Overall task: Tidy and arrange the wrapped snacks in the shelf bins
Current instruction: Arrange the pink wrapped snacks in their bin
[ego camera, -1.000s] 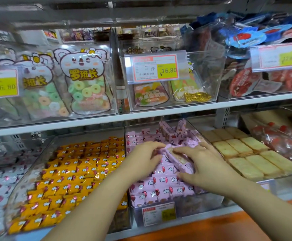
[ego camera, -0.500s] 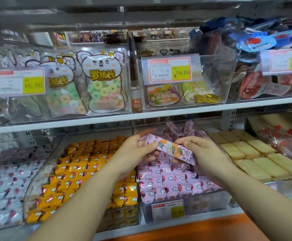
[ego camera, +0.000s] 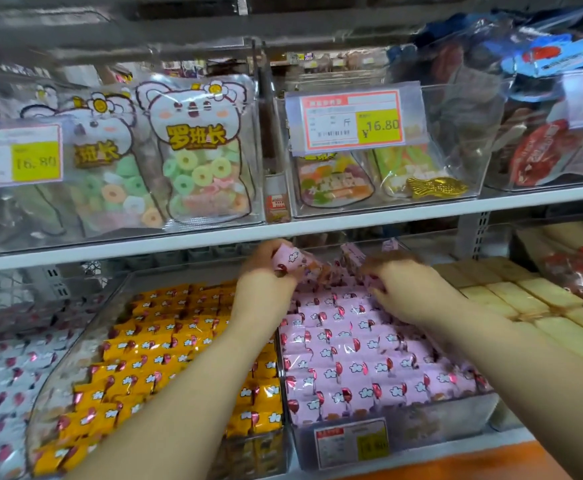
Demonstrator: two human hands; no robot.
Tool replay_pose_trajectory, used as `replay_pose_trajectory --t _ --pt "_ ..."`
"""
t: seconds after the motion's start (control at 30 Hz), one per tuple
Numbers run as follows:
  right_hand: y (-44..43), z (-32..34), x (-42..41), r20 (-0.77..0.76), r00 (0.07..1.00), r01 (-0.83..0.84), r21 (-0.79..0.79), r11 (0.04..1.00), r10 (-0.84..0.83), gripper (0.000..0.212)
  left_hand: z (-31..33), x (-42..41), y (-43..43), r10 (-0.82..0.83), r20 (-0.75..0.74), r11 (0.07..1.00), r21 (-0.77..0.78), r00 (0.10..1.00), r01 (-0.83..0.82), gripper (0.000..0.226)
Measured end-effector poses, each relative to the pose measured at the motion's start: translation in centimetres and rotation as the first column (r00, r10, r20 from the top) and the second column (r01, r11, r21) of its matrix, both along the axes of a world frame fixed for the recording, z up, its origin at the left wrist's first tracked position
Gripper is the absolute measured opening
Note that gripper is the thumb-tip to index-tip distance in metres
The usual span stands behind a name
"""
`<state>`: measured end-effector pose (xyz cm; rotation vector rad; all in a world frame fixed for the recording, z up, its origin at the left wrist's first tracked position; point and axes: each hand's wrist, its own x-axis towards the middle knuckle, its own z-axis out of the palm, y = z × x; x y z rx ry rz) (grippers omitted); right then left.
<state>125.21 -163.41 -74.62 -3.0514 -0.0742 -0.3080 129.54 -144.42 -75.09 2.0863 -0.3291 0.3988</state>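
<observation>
A clear bin on the lower shelf holds rows of pink wrapped snacks. My left hand grips one pink snack bar at the back of that bin, just under the upper shelf edge. My right hand reaches into the back of the same bin, blurred, with its fingers curled among the pink wrappers; what it holds cannot be made out.
A clear bin of orange wrapped snacks sits left of the pink one, and pale biscuit packs lie to the right. White-wrapped snacks fill the far left. The upper shelf carries bins of candy bags with price tags.
Both hands moved from the bin's middle toward its back. The long pink bar held between both hands is now in the left hand alone; the right hand dropped to the pile.
</observation>
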Motion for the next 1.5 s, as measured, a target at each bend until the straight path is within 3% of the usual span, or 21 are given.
replay_pose_trajectory --t 0.27,0.47,0.73,0.83,0.97,1.1,1.3,1.37,1.5 --pt "-1.2 -0.8 4.9 -0.088 0.995 -0.064 -0.117 0.991 0.054 0.034 -0.3 2.6 -2.4 0.036 -0.056 0.996 0.086 0.998 -0.031 0.036" --pt "-1.8 -2.5 6.4 -0.166 0.985 0.001 -0.206 0.979 -0.036 0.055 -0.3 3.7 -2.0 0.022 -0.087 0.978 0.210 0.996 -0.003 0.040" --pt "-2.0 -2.9 5.8 -0.124 0.992 0.000 -0.206 0.979 -0.026 0.054 0.7 4.5 -4.0 -0.019 0.016 0.821 0.571 1.000 0.006 0.026" --pt "-1.9 -2.9 5.7 -0.130 0.991 -0.005 -0.192 0.981 -0.020 0.050 0.2 4.7 -5.6 -0.030 0.031 0.729 0.684 0.999 0.000 0.035" --pt "-2.1 -3.1 5.8 -0.103 0.995 -0.014 -0.185 0.983 -0.005 0.054 -1.8 6.0 -6.5 -0.091 -0.116 0.734 0.663 0.989 0.145 0.033" --pt "-2.2 -3.1 5.7 -0.089 0.996 -0.037 -0.171 0.985 0.022 0.045 -2.4 7.1 -6.3 -0.148 -0.235 0.716 0.645 0.961 0.268 0.047" --pt "-2.1 -2.4 4.8 -0.055 0.996 -0.070 -0.067 0.995 0.066 0.039 -1.7 6.2 -5.2 -0.170 -0.171 0.898 0.379 0.971 0.224 0.031" --pt "-2.2 -2.1 4.5 0.001 0.997 -0.083 -0.031 0.996 0.083 0.036 -1.5 5.6 -5.1 -0.197 -0.150 0.835 0.492 0.969 0.246 0.028" --pt "-2.4 -1.7 4.4 0.041 0.994 -0.105 0.035 0.994 0.104 0.032 -2.0 4.4 -5.1 -0.257 -0.246 0.530 0.773 0.935 0.349 0.036"
